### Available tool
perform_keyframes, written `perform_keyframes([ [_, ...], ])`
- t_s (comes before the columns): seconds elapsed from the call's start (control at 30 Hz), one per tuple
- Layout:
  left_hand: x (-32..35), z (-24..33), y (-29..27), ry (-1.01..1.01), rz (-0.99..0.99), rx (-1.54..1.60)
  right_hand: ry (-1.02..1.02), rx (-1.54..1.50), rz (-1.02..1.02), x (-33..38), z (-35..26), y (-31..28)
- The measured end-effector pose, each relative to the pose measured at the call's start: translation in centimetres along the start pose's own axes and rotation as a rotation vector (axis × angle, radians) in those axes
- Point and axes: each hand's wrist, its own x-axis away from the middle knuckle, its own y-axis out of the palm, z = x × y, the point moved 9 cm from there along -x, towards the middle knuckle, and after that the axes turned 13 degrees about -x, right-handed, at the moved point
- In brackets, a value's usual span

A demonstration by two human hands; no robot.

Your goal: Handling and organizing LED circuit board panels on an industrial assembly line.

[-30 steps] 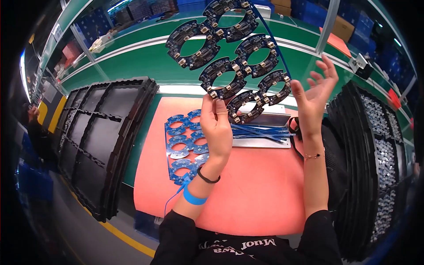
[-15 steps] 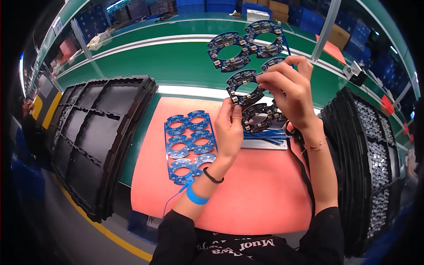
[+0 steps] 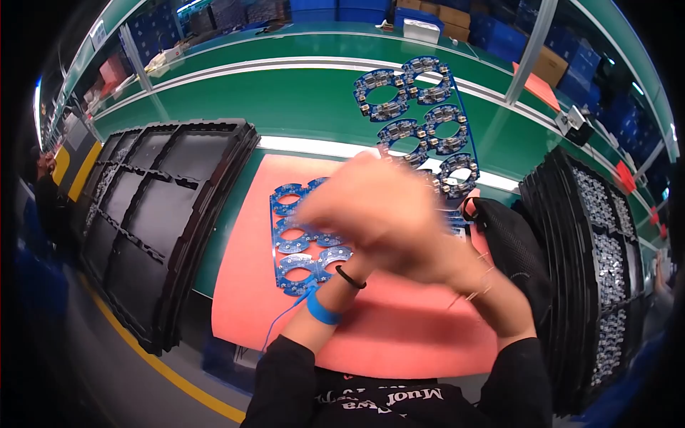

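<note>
A dark blue circuit board panel of several joined rings, crowded with small parts, is raised and tilted above the far side of the pink mat. My left hand reaches up to its lower end. Its fingers are hidden behind my right hand, but the panel stays up there. Smeared by motion, my right hand crosses in front of the left, and its fingers cannot be made out. Partly covered by both hands, a second blue panel lies flat on the mat. A blue strap circles my left wrist.
Black compartment trays lean in a stack at the left. More black trays, holding small boards, stand at the right beside a black bag-like thing. Behind the mat runs a green bench with metal rails.
My right hand has left the panel and swung left and down across my left hand. The raised panel has shifted slightly right and down, showing more of its right side.
</note>
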Motion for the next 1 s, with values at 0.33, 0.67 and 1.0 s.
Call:
perform_keyframes([
  [0.33, 0.5, -0.5, 4.0, -0.069, -0.124, 0.147, -0.176, -0.091, -0.433, 0.0, -4.4, 15.6],
  [0.67, -0.2, 2.4, 2.4, 0.119, -0.091, -0.132, 0.084, 0.947, 0.119, 0.7, 5.5, -13.1],
  [1.0, -1.0, 4.7, 0.0, 0.296, -0.022, -0.101, 0.514, 0.394, 0.27, 4.9, 7.7, -19.0],
])
